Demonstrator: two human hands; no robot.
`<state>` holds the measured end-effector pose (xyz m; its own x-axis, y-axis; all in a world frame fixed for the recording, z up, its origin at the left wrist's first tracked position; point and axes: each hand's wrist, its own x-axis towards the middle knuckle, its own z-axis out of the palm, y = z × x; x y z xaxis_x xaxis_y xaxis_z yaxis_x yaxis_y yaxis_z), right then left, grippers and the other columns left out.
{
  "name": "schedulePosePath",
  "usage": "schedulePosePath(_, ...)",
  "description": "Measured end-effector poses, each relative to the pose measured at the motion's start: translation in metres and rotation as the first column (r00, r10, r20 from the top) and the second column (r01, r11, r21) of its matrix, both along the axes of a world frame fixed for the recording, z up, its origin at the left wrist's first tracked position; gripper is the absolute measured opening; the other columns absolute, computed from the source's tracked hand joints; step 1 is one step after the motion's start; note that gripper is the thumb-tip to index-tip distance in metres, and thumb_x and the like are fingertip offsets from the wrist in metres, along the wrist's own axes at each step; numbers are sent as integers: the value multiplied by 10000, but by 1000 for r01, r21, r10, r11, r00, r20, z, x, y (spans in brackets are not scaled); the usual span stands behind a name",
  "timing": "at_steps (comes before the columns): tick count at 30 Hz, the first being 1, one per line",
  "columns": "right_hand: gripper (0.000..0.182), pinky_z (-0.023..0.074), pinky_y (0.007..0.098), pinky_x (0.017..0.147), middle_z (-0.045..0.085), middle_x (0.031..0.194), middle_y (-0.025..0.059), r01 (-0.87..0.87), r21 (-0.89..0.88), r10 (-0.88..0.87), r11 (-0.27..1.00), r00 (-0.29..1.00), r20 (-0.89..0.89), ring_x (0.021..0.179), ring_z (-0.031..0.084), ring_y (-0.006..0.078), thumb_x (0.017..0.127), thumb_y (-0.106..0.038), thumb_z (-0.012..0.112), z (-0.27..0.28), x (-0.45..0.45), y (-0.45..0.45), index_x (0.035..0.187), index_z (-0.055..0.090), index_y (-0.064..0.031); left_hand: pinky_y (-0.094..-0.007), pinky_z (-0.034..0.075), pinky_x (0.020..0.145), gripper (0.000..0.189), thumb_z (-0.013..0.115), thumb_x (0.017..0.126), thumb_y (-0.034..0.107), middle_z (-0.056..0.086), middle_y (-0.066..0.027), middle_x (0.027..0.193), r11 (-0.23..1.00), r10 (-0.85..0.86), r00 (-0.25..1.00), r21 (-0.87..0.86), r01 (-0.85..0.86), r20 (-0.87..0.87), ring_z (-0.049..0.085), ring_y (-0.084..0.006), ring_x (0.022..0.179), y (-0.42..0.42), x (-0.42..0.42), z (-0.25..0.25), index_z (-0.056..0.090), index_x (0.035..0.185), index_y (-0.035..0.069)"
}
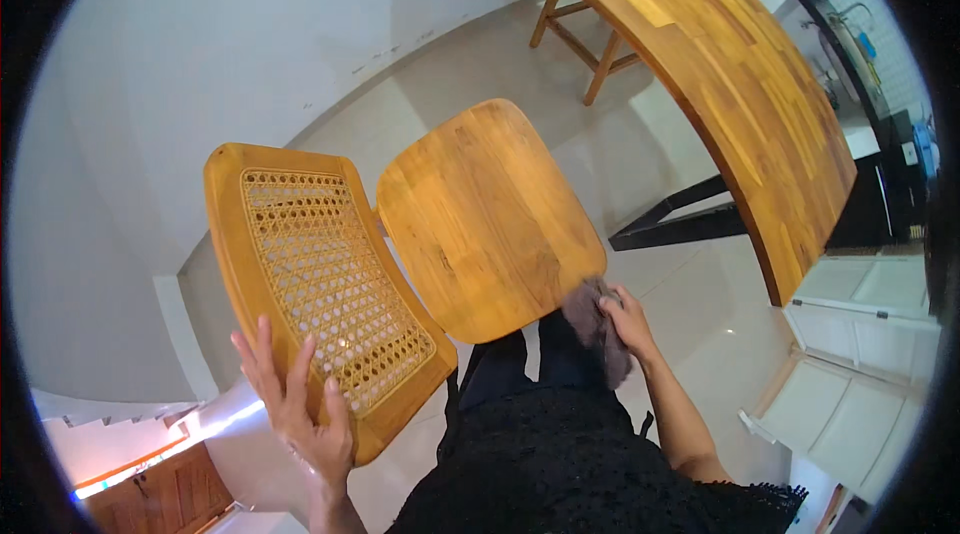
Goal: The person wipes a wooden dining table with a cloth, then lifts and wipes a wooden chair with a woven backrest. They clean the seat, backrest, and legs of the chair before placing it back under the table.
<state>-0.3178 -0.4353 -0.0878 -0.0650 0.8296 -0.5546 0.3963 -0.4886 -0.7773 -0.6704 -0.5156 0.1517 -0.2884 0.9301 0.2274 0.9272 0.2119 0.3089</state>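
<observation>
A wooden chair stands in front of me, with a smooth wooden seat [491, 222] and a backrest of woven cane [337, 286] in a wooden frame. My left hand [307, 406] lies with its fingers spread against the outer edge of the backrest, near its lower corner. In my right hand [626, 316] is a crumpled grey-brown cloth [592, 316], which hangs down and meets the seat's near right corner.
A curved-looking wooden tabletop [720, 68] with a black leg [675, 219] stands to the right. Beyond it are a wooden stool [577, 38] and a dark counter with a sink. A pale wall [225, 31] rises at left; white cabinet doors [840, 406] are at lower right.
</observation>
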Motion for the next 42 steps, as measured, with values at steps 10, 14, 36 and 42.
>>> schedulePosePath(10,397,432,299,905,560,1124,66,172,22,-63,985,475,-877,1010,547,150,860,-165,538,119,-76,5,1220,469,-15,-441,275,1061,631,685,744,81,321,-187,1422,911,-408,664,325,252,627,290,-320,1336,-20,74,-31,419,1315,43)
schedulePosePath(14,455,405,333,954,530,1222,97,115,44,-16,992,474,-880,1093,526,190,885,-220,520,145,-80,-37,1269,433,9,-341,351,1009,689,744,743,148,415,-147,1362,968,-178,193,136,210,965,402,-233,1246,-16,101,-107,392,1313,-13)
schedulePosePath(36,508,492,299,814,574,1117,82,16,256,135,967,816,-562,970,570,151,818,8,522,163,-21,-177,1303,372,9,-337,401,966,516,673,820,160,558,-110,1186,724,-311,123,151,673,942,525,-192,1094,-75,71,-53,457,1248,-29)
schedulePosePath(42,463,501,288,756,619,1008,92,206,540,207,816,769,-605,847,610,162,824,-52,614,272,-95,-150,1246,437,18,-293,433,908,509,691,812,173,599,-72,1100,698,-585,91,443,563,806,561,-155,1015,-32,5,62,476,1235,-10)
